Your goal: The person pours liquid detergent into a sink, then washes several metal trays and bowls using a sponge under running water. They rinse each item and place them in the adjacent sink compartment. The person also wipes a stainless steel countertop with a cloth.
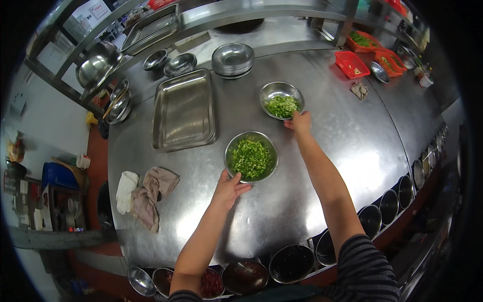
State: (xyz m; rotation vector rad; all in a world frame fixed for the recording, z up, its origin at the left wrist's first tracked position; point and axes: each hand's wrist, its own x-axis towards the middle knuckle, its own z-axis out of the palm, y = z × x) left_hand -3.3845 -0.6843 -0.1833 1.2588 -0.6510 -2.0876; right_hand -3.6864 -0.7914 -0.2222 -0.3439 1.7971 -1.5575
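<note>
My left hand (230,188) grips the near rim of a metal bowl (274,158) filled with chopped green vegetable (251,157), thumb at the edge and fingers beneath it. Farther away and to the right, my right hand (301,121) holds the near right rim of a second metal bowl (279,88), which contains paler green chopped pieces (281,106). The two bowls stand apart over the steel worktop (279,211). Whether either bowl rests fully on the surface I cannot tell.
Left of the bowls lies a rectangular steel tray (183,113); behind stand stacked metal plates (233,56). Crumpled cloths (151,188) lie at the left. Red baskets (351,65) and a small cloth (359,91) are at the far right. Round containers (291,263) line the near edge.
</note>
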